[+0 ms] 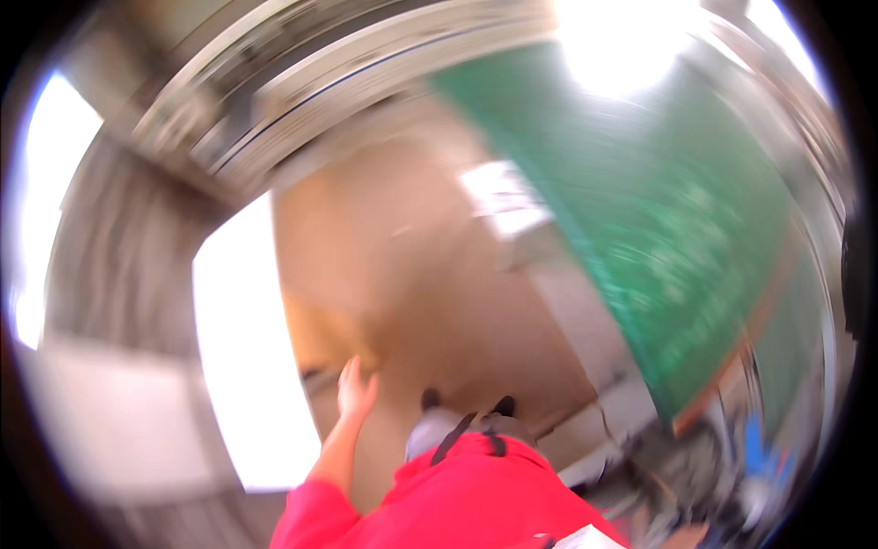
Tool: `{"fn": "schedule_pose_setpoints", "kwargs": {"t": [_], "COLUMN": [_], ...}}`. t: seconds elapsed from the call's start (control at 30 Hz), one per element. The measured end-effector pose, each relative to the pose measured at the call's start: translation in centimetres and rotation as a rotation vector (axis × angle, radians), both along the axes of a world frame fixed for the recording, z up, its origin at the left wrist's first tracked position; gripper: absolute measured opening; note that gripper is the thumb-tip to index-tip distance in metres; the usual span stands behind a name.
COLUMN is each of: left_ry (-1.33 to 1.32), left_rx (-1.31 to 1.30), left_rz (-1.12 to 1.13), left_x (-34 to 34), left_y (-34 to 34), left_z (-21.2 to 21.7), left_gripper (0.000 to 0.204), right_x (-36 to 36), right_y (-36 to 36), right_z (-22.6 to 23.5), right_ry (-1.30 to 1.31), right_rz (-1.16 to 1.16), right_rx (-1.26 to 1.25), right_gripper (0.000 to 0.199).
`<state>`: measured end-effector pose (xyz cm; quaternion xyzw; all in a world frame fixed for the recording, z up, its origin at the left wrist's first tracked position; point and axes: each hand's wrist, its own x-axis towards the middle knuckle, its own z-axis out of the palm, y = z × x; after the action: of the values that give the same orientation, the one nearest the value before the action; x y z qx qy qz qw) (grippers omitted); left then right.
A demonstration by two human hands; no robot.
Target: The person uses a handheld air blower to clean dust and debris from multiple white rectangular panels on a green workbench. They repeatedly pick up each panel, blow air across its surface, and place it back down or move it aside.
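My left hand [357, 389] reaches out from a red sleeve over the brown floor, beside the right edge of a bright white tabletop [245, 352]. Its thumb and fingers are apart, and nothing shows between them. A skin-coloured patch at the lower right edge looks like part of my right hand [688, 536]; its fingers are cut off and smeared. Close to my body at the bottom edge is the corner of a white, flat-sided object [588, 538]. Whether the right hand touches that object is hidden.
A large green surface [631, 201] spans the right side. White sheets [506, 197] lie next to its left edge. Long pale machinery [366, 69] curves along the back. Tangled dark and blue items [754, 453] crowd the lower right. Both shoes [503, 405] stand on brown flooring [439, 311].
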<state>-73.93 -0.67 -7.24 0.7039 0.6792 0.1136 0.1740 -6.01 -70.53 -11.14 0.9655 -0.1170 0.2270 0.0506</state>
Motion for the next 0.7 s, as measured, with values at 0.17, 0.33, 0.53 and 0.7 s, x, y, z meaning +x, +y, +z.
{"fn": "schedule_pose_setpoints", "kwargs": {"t": [0.17,0.33,0.53,0.7], "left_ry": [0.048,0.114,0.192,0.240], "left_rx": [0.198,0.172,-0.060,-0.137], "left_rz": [0.450,0.816,1.252,1.296], "left_x": [-8.5,-20.2,-33.6,-42.7], "left_y": [-1.2,-3.3,-3.9,-0.5], "left_z": [1.0,-1.4,-1.7,-3.1], "left_gripper": [0.059,0.063,0.074,0.076], "right_x": [0.5,-13.5,-44.9,-73.2], "right_y": [37.8,68.1,90.7,93.7], "right_z": [10.7,16.6,17.9,12.8], "right_ry": [0.004,0.616,1.585,1.687], "right_rz": [0.641,1.270,1.752,2.318], "right_rx": [0.895,1.273,1.022,-0.702], "right_gripper": [0.032,0.030,0.029,0.041]}}
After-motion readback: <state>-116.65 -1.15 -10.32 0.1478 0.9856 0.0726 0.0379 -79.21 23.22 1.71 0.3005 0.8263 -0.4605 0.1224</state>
